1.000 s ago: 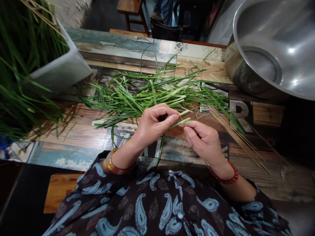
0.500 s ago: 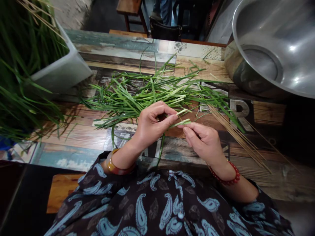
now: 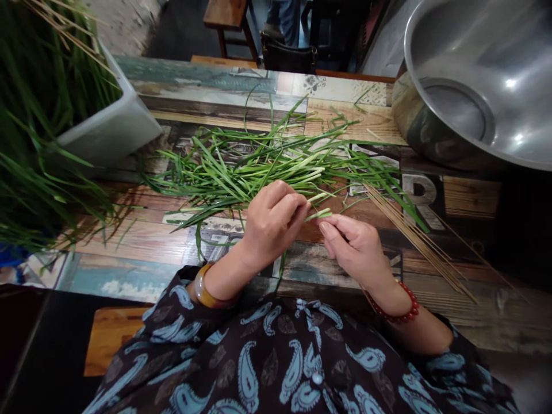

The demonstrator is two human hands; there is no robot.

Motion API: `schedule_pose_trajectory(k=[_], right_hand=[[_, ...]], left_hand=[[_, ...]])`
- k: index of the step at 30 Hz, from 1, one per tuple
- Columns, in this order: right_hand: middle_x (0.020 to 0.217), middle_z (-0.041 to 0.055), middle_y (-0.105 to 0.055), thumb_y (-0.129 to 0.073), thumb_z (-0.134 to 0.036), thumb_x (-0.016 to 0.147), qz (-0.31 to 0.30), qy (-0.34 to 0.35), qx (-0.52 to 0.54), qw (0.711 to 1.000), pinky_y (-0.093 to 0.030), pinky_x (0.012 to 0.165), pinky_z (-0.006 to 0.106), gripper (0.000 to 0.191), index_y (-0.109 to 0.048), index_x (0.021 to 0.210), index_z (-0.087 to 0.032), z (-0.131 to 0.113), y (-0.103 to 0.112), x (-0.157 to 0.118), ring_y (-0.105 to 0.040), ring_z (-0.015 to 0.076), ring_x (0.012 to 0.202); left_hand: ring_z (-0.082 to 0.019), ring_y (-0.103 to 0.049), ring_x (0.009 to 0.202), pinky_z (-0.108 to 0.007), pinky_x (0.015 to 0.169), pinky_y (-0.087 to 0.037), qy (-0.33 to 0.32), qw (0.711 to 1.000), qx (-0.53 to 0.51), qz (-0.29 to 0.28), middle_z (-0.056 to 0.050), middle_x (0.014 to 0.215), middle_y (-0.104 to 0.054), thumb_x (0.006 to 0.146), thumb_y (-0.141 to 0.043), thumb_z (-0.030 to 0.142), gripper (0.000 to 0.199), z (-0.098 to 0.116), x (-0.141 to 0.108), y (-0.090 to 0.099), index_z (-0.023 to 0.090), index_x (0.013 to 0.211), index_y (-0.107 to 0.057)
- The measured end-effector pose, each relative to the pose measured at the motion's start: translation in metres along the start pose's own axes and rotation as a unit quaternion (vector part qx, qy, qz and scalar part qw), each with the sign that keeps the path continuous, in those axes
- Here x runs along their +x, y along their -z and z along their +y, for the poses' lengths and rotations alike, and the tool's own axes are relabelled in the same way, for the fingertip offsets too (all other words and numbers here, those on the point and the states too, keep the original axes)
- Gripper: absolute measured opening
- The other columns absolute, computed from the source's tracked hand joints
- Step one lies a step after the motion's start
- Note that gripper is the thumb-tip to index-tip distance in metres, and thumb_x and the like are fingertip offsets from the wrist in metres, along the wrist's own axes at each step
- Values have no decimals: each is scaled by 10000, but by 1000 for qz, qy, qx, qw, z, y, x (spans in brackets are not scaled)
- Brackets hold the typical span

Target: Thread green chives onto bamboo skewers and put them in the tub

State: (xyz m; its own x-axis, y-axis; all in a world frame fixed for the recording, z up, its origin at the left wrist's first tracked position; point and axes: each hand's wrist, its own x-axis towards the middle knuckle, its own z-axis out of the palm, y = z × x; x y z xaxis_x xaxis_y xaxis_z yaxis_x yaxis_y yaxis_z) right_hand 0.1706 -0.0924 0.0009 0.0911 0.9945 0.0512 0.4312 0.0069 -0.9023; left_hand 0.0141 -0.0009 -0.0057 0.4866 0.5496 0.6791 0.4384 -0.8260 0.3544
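Long green stalks (image 3: 233, 167) with pale ends lie in a loose pile across the patterned table. My left hand (image 3: 273, 218) is closed at the pile's near edge, its back turned up, with pale stalk ends showing past the fingertips. Close to it on the right, my right hand (image 3: 356, 244) pinches at the tip of a pale-ended stalk (image 3: 321, 214). The fingertips of both hands are a short gap apart. Several thin wooden sticks (image 3: 414, 244) lie slanted on the table to the right of my right hand.
At the left a white container (image 3: 112, 129) is heaped with green stalks that hang over its side. A large metal bowl (image 3: 457, 109) stands at the right. Past the table's far edge are a wooden stool (image 3: 226, 14), a black bag (image 3: 288, 57) and a person's legs.
My left hand has rolled over so its back faces up, and its fingers have folded in over the stalk. My right hand has stayed almost in place.
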Motion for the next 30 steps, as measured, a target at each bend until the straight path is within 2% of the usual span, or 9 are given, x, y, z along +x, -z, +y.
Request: schedule_pose_trajectory(k=[6, 14, 20, 22, 26, 28, 30], right_hand=[[469, -63, -490, -493, -270, 959, 13, 7, -14, 1000, -393, 516, 229, 235, -623, 778, -198, 2, -3, 0, -474, 96, 450], [468, -72, -511, -500, -246, 961, 31, 33, -26, 999, -395, 523, 213, 257, -559, 714, -211, 2, -3, 2, -469, 83, 430], [474, -68, -530, -501, -254, 957, 38, 31, -34, 998, -404, 530, 218, 243, -572, 729, -212, 3, -3, 4, -486, 88, 440], [479, -67, -535, -508, -264, 957, 38, 27, -29, 998, -405, 527, 218, 235, -590, 744, -208, 4, -2, 4, -482, 87, 438], [498, -65, -557, -531, -304, 959, 36, 19, -7, 999, -410, 519, 216, 235, -616, 762, -207, 4, 1, 5, -491, 85, 441], [508, -59, -569, -541, -313, 954, 40, 27, -14, 999, -416, 527, 221, 241, -619, 749, -213, 4, 3, 4, -512, 91, 458], [520, -51, -584, -552, -304, 946, 49, 49, -36, 997, -421, 540, 228, 234, -627, 742, -217, 4, 4, 4, -533, 99, 479]], left_hand=[[-136, -495, 681, -267, 623, -406, -47, 999, 26, -2, -29, 734, -593, 897, -606, 140, 125, 0, -1, -1, 177, 786, -563], [-129, -525, 695, -258, 640, -431, -37, 999, -10, -6, -25, 758, -608, 903, -603, 137, 102, -1, -1, -1, 177, 813, -575], [-133, -525, 695, -263, 631, -429, -39, 998, -41, -22, -31, 766, -616, 903, -611, 140, 93, 3, -1, -2, 172, 818, -596], [-135, -549, 720, -262, 652, -447, -15, 996, -80, -45, -33, 778, -622, 917, -601, 162, 94, 4, 0, 0, 170, 823, -604], [-146, -619, 811, -269, 744, -510, 103, 969, -195, -110, -46, 860, -662, 950, -580, 281, 139, 1, 6, 6, 165, 973, -654], [-164, -655, 890, -287, 810, -526, 124, 952, -234, -151, -72, 959, -701, 963, -555, 320, 241, -1, 8, 9, 163, 1112, -659], [-180, -677, 964, -288, 855, -524, 126, 939, -257, -189, -88, 1039, -728, 970, -539, 334, 274, 0, 8, 10, 165, 1140, -672]])
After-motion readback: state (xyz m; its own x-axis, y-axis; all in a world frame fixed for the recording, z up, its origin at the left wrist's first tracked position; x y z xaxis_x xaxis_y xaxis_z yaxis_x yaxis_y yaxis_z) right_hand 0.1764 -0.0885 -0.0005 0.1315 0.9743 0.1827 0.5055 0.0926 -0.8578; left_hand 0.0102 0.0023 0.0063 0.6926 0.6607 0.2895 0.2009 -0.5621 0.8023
